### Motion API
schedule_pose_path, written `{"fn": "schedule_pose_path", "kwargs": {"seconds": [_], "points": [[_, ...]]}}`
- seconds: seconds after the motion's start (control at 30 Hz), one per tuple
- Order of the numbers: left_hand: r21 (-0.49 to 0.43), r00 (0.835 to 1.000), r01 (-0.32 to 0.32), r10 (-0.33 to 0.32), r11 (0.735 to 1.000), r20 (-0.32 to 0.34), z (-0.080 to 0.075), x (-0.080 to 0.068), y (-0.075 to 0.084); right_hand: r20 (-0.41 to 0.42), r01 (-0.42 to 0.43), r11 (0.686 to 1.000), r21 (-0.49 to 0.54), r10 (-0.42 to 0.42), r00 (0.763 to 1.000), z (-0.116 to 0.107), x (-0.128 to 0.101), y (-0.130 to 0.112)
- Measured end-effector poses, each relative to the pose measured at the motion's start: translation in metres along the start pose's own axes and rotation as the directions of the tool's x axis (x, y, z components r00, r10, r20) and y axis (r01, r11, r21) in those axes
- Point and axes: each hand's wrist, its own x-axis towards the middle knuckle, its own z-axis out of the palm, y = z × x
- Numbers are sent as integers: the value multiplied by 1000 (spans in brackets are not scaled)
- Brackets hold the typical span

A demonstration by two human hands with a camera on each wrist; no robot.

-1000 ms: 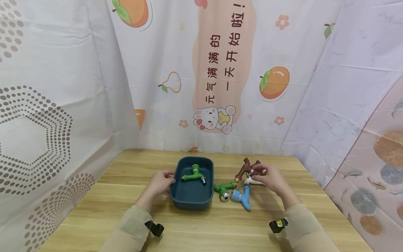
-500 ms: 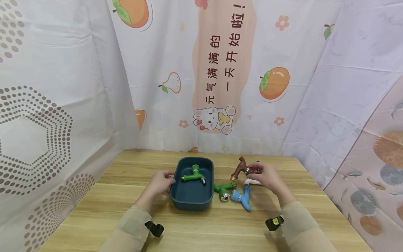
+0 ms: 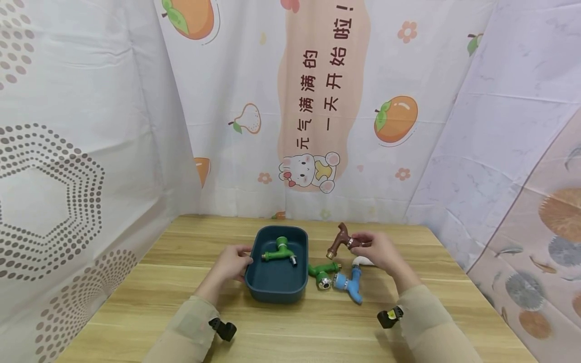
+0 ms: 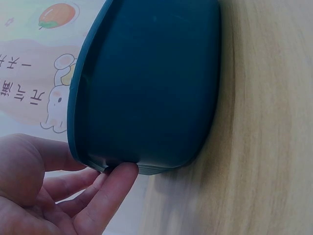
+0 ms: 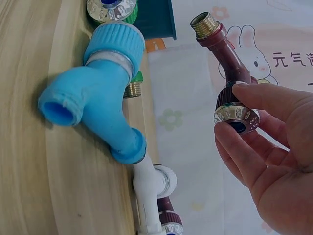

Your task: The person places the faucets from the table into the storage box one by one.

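- A wooden table [image 3: 290, 333] stands before printed fruit-pattern curtains [image 3: 317, 101].
- The right hand [image 3: 379, 252] pinches a brown plastic tap [image 3: 339, 240] by its collar, lifted clear of the table, threaded brass end pointing away.
- The left hand [image 3: 233, 262] rests with straight fingers [image 4: 110, 193] against the wall of a dark teal tub [image 3: 272, 290], which holds a green tap [image 3: 278, 250].
- A blue tap [image 5: 98, 93], a white tap [image 5: 149, 188] and a second green tap [image 3: 321, 275] lie beside the tub.

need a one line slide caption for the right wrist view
Right hand holds a brown faucet off the wooden table, beside a blue faucet.
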Motion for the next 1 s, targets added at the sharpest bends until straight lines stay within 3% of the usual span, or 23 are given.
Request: {"fn": "schedule_pose_path", "kwargs": {"seconds": [1.0], "points": [[2,1000,4,-4,1000,10,-2,-3,4,62,-11,1000,-11,12,998,19,15,-28]]}}
